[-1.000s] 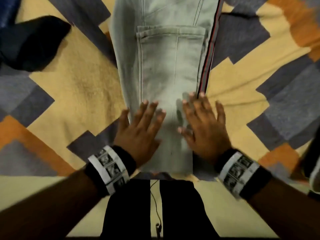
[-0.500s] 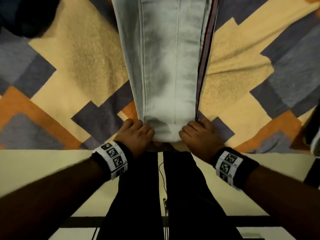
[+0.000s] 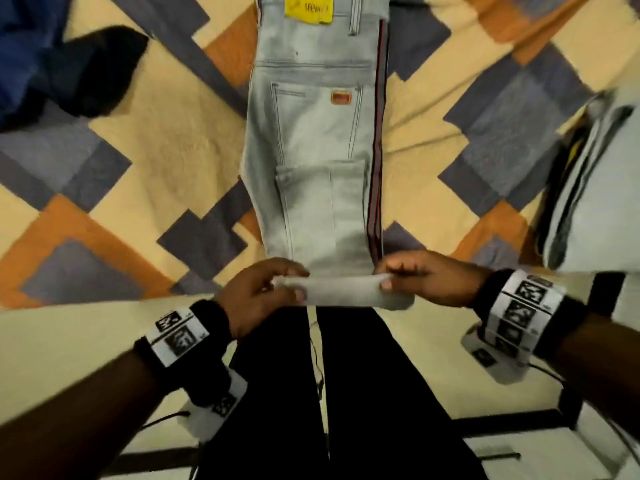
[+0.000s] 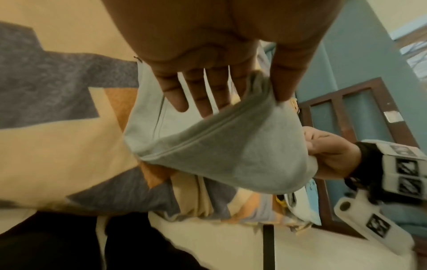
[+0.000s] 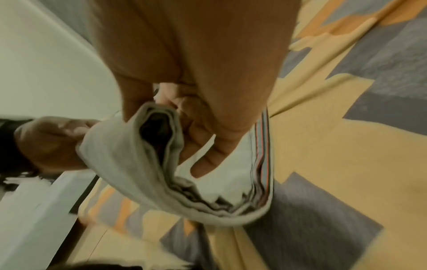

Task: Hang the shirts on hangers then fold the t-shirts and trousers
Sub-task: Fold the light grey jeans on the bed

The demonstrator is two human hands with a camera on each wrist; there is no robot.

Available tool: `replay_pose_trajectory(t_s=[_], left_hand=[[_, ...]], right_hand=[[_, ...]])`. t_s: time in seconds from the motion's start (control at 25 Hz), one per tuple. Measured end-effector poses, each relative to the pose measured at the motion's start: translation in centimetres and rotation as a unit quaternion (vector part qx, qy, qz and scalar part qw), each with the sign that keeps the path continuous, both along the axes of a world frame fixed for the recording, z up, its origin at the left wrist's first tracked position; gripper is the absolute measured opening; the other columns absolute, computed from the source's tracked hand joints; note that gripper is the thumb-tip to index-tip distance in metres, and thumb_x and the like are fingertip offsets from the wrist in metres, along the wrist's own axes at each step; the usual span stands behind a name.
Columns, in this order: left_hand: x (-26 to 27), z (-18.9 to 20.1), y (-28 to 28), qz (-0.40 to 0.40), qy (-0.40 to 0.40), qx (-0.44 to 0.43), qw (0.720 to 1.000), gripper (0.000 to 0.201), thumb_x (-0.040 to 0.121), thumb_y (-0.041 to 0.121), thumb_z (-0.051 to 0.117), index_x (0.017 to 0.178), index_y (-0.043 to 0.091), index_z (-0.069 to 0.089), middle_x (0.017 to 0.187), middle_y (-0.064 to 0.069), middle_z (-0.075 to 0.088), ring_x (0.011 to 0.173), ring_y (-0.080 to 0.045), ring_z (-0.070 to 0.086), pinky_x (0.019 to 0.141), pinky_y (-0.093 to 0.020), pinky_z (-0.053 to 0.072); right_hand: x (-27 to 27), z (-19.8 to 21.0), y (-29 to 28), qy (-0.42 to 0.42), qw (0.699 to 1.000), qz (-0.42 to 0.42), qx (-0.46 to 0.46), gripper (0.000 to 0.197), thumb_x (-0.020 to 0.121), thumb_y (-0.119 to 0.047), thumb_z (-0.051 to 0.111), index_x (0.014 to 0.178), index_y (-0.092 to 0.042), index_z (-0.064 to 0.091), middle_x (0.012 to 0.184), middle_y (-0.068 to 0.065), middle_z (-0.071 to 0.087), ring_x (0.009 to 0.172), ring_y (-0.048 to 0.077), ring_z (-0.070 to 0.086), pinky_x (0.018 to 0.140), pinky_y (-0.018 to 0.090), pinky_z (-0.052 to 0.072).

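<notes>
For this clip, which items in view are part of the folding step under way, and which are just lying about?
In the job:
- light grey jeans with a red side stripe, near folded end lifted
- left hand, pinching that end
- right hand, pinching that end

Lying about:
- patterned yellow, orange and grey bedspread
- black garment
- blue cloth
- folded pale clothes at the right edge

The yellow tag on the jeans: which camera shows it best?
The head view, alone: the yellow tag sits at the jeans' far waistband end. Both wrist views show only the near folded end pinched by the left hand and right hand, no tag.
</notes>
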State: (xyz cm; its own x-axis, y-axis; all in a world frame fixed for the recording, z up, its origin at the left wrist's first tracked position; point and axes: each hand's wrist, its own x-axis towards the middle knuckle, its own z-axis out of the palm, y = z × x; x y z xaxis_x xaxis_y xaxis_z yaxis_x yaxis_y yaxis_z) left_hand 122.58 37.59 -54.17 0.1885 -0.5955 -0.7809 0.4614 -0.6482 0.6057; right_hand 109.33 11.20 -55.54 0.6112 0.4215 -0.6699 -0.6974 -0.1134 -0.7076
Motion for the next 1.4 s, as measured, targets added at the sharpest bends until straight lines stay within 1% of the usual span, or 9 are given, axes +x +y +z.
replay_pose_trajectory(t_s=[0.2,0.32,0.44,0.6,0.8,0.92,1.04,1.24,1.4], left_hand=[[7.7,-6.9,-6.6,0.247,-0.122,0.006,0.961,0.029,0.071,0.041,0.064,0.091,0.02,0.058,0.081,0.009,0.059,0.077,-0.005,0.056,0.07,-0.02,0.045],[13.9,-8.3,-11.3,0.277,-0.22,-0.007,0.935,0.004,0.096,0.023,0.054,0.093,0.021,0.053,0.078,0.01,0.054,0.061,0.01,0.051,0.058,-0.012,0.042],[19.6,-9.5,-14.8,0.281,-0.269,-0.004,0.921,0.017,0.092,0.023,0.061,0.103,0.016,0.049,0.082,0.007,0.053,0.064,0.005,0.05,0.055,-0.013,0.043],[25.0,-11.9,-17.8,0.153,-0.304,0.04,0.939,0.036,0.074,0.02,0.081,0.101,0.017,0.058,0.1,-0.005,0.061,0.088,-0.019,0.059,0.072,-0.027,0.052],[26.8,-13.9,-20.9,0.018,-0.349,0.159,0.923,0.051,0.077,0.034,0.077,0.12,0.014,0.058,0.126,-0.009,0.057,0.115,-0.03,0.052,0.087,-0.033,0.043],[25.2,-12.7,-20.8,-0.021,-0.459,0.177,0.87,0.057,0.084,0.037,0.066,0.134,0.02,0.044,0.14,-0.011,0.04,0.126,-0.034,0.04,0.099,-0.042,0.037],[20.3,-12.5,-19.8,-0.193,-0.544,0.155,0.802,0.062,0.098,0.033,0.037,0.151,0.025,0.006,0.159,-0.002,0.0,0.146,-0.025,0.001,0.114,-0.05,0.007],[19.1,-18.0,-15.0,-0.316,-0.51,0.133,0.789,0.064,0.094,0.06,0.013,0.141,0.042,-0.026,0.141,0.025,-0.04,0.141,-0.009,-0.024,0.107,-0.06,-0.017],[19.7,-17.2,-14.9,-0.306,-0.499,0.161,0.794,0.073,0.09,0.067,0.02,0.142,0.043,-0.024,0.149,0.022,-0.033,0.144,-0.02,-0.021,0.106,-0.066,-0.017]], right_hand=[[10.9,-5.4,-2.4,-0.135,0.936,-0.238,-0.22,0.005,0.088,-0.027,0.056,0.086,-0.032,0.059,0.088,-0.006,0.057,0.085,0.008,0.054,0.08,0.025,0.043],[18.6,-6.8,-5.4,-0.196,0.912,-0.246,-0.263,0.007,0.094,-0.016,0.056,0.095,-0.019,0.062,0.095,0.0,0.059,0.084,0.001,0.056,0.077,0.013,0.042],[24.7,-8.1,-8.8,-0.191,0.909,-0.249,-0.275,0.01,0.097,-0.009,0.054,0.099,-0.011,0.063,0.087,-0.003,0.063,0.073,-0.009,0.058,0.07,0.011,0.045],[28.4,-10.7,-12.1,-0.174,0.901,-0.169,-0.361,0.017,0.097,-0.017,0.054,0.104,-0.009,0.068,0.101,0.009,0.069,0.094,0.02,0.062,0.085,0.033,0.049],[31.6,-12.2,-12.9,-0.104,0.861,0.034,-0.496,0.026,0.097,-0.015,0.049,0.111,-0.001,0.066,0.112,0.02,0.064,0.104,0.037,0.058,0.076,0.031,0.039],[32.4,-11.2,-10.1,-0.099,0.792,-0.05,-0.6,0.029,0.092,-0.013,0.047,0.116,-0.011,0.063,0.122,0.014,0.055,0.115,0.039,0.05,0.089,0.043,0.042],[29.9,-10.9,-5.2,-0.277,0.736,-0.124,-0.605,0.038,0.084,-0.011,0.042,0.117,-0.009,0.062,0.122,0.015,0.058,0.114,0.038,0.052,0.095,0.046,0.043],[23.8,-16.7,-3.5,-0.265,0.725,0.102,-0.627,0.062,0.096,-0.043,0.042,0.151,-0.018,0.028,0.158,0.002,0.024,0.146,0.025,0.02,0.117,0.047,0.006],[22.0,-16.3,-6.8,-0.22,0.697,0.046,-0.68,0.069,0.095,-0.056,0.032,0.154,-0.024,0.014,0.161,-0.002,0.011,0.148,0.031,0.008,0.11,0.065,-0.005]])
